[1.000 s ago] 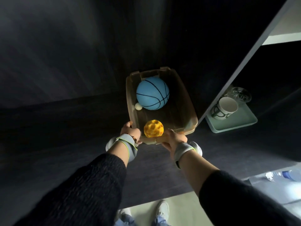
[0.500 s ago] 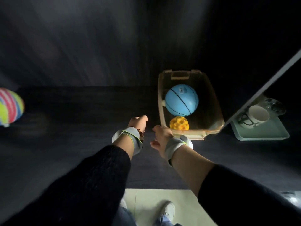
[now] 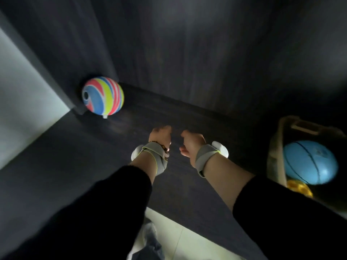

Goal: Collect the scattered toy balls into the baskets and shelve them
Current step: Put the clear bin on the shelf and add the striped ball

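A tan plastic basket (image 3: 274, 147) stands on the dark shelf (image 3: 187, 117) at the right edge of view. Inside it lie a blue basketball (image 3: 309, 162) and, nearer me, a yellow pitted ball (image 3: 299, 188). A striped pink, yellow and blue ball (image 3: 102, 95) sits in the shelf's back left corner. My left hand (image 3: 160, 135) and my right hand (image 3: 191, 145) hover side by side over the middle of the shelf, between the striped ball and the basket. Both hold nothing, with fingers loosely curled. The picture is blurred.
The shelf's dark back wall (image 3: 206, 53) rises behind the hands, and a side panel (image 3: 56, 76) closes the left end beside the striped ball. Pale floor (image 3: 187, 241) and my shoe (image 3: 150, 229) show below the shelf's front edge.
Both hands let go of the basket and drew back from it to the left. The view swung left, bringing the striped ball in and pushing the basket to the right edge.
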A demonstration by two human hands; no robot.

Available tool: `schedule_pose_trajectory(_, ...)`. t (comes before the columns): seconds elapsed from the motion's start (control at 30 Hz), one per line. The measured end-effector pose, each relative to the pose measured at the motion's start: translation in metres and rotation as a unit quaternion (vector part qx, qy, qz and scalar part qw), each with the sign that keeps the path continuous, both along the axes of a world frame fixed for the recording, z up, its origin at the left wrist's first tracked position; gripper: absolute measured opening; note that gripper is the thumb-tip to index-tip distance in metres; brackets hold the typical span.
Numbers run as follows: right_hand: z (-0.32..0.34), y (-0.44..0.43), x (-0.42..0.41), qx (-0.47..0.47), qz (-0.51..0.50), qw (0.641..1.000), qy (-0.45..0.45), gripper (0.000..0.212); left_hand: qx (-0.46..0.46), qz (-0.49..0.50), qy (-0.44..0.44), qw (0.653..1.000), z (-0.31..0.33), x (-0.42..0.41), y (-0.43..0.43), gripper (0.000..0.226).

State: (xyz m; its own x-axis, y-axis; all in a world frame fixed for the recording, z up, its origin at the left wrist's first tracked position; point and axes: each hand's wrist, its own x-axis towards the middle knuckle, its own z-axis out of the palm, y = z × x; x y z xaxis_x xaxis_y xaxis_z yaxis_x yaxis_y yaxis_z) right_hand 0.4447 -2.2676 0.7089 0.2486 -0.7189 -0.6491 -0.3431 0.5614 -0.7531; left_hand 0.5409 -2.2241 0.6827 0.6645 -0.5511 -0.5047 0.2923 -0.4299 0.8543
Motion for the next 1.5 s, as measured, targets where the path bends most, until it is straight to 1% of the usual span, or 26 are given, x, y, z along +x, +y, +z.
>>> schedule_pose_trajectory(0.07,-0.003,0.004,0.04,-0.042,0.031,0.999,0.003,0.015,-0.003,0.027,0.015,1.0,0.001,0.034,0.013,0.037)
schedule_pose_trajectory(0.1,-0.004,0.006,0.062,-0.072,0.052,0.996,0.008,0.026,-0.007,0.042,0.024,0.999,0.001,0.054,0.02,0.035)
schedule_pose_trajectory(0.13,-0.005,0.004,0.065,-0.097,0.061,0.993,0.012,0.04,-0.008,0.042,0.025,0.999,0.004,0.057,0.022,0.035)
schedule_pose_trajectory(0.17,-0.004,0.006,0.081,-0.125,0.08,0.989,0.012,0.049,-0.008,0.054,0.022,0.998,0.004,0.073,0.028,0.037)
schedule_pose_trajectory(0.2,-0.006,0.012,0.116,-0.154,0.111,0.982,0.014,0.053,-0.017,0.077,0.022,0.997,0.002,0.107,0.039,0.04)
schedule_pose_trajectory(0.23,-0.004,0.011,0.121,-0.178,0.132,0.975,0.02,0.054,-0.017,0.085,0.018,0.996,0.004,0.115,0.042,0.043)
schedule_pose_trajectory(0.33,-0.006,0.015,0.187,-0.26,0.238,0.934,0.055,0.059,-0.013,0.132,0.003,0.991,-0.003,0.183,0.062,0.044)
schedule_pose_trajectory(0.4,-0.006,0.014,0.212,-0.316,0.296,0.897,0.092,0.061,-0.006,0.132,-0.009,0.991,-0.006,0.211,0.069,0.046)
schedule_pose_trajectory(0.47,-0.009,0.013,0.248,-0.358,0.338,0.864,0.109,0.063,-0.001,0.139,-0.013,0.99,-0.012,0.246,0.074,0.051)
schedule_pose_trajectory(0.5,-0.013,0.013,0.266,-0.372,0.354,0.851,0.112,0.064,0.002,0.145,-0.012,0.989,-0.016,0.262,0.074,0.052)
schedule_pose_trajectory(0.57,-0.019,0.008,0.297,-0.377,0.379,0.836,0.122,0.066,0.008,0.144,-0.007,0.989,-0.025,0.289,0.071,0.051)
schedule_pose_trajectory(0.63,-0.023,0.004,0.317,-0.365,0.389,0.835,0.138,0.071,0.008,0.144,-0.004,0.99,-0.029,0.303,0.065,0.05)
schedule_pose_trajectory(0.7,-0.032,-0.002,0.343,-0.373,0.389,0.828,0.153,0.075,0.004,0.153,0.01,0.988,-0.037,0.32,0.057,0.049)
schedule_pose_trajectory(0.77,-0.038,-0.007,0.362,-0.403,0.371,0.82,0.167,0.08,0.004,0.162,0.021,0.987,-0.046,0.335,0.049,0.045)
schedule_pose_trajectory(0.83,-0.041,-0.01,0.374,-0.446,0.339,0.812,0.161,0.084,0.001,0.17,0.036,0.985,-0.053,0.346,0.044,0.043)
schedule_pose_trajectory(0.9,-0.046,-0.014,0.382,-0.471,0.333,0.799,0.173,0.085,0.01,0.178,0.049,0.983,-0.059,0.355,0.042,0.042)
schedule_pose_trajectory(0.97,-0.05,-0.018,0.383,-0.481,0.335,0.784,0.205,0.08,0.024,0.191,0.07,0.979,-0.065,0.362,0.041,0.044)
schedule_pose_trajectory(1.03,-0.052,-0.021,0.377,-0.53,0.281,0.771,0.215,0.06,0.027,0.207,0.09,0.974,-0.066,0.364,0.042,0.047)
schedule_pose_trajectory(1.1,-0.052,-0.022,0.373,-0.568,0.201,0.774,0.194,0.043,0.022,0.225,0.108,0.968,-0.069,0.369,0.042,0.05)
schedule_pose_trajectory(1.13,-0.053,-0.023,0.372,-0.568,0.181,0.782,0.182,0.041,0.019,0.237,0.113,0.965,-0.069,0.371,0.042,0.05)
schedule_pose_trajectory(1.2,-0.057,-0.025,0.374,-0.517,0.188,0.818,0.168,0.048,0.019,0.249,0.115,0.961,-0.071,0.372,0.041,0.051)
schedule_pose_trajectory(1.27,-0.06,-0.027,0.377,-0.431,0.215,0.86,0.169,0.056,0.031,0.228,0.121,0.966,-0.071,0.367,0.039,0.054)
schedule_pose_trajectory(1.3,-0.063,-0.028,0.375,-0.404,0.219,0.872,0.166,0.058,0.035,0.22,0.149,0.963,-0.068,0.363,0.038,0.059)
schedule_pose_trajectory(1.37,-0.063,-0.029,0.367,-0.389,0.205,0.886,0.147,0.055,0.028,0.221,0.214,0.951,-0.058,0.353,0.035,0.068)
schedule_pose_trajectory(1.4,-0.06,-0.03,0.36,-0.385,0.195,0.891,0.137,0.054,0.02,0.232,0.228,0.945,-0.054,0.347,0.034,0.07)
schedule_pose_trajectory(1.5,-0.045,-0.041,0.33,-0.369,0.157,0.908,0.12,0.055,-0.011,0.232,0.223,0.947,-0.04,0.323,0.02,0.069)
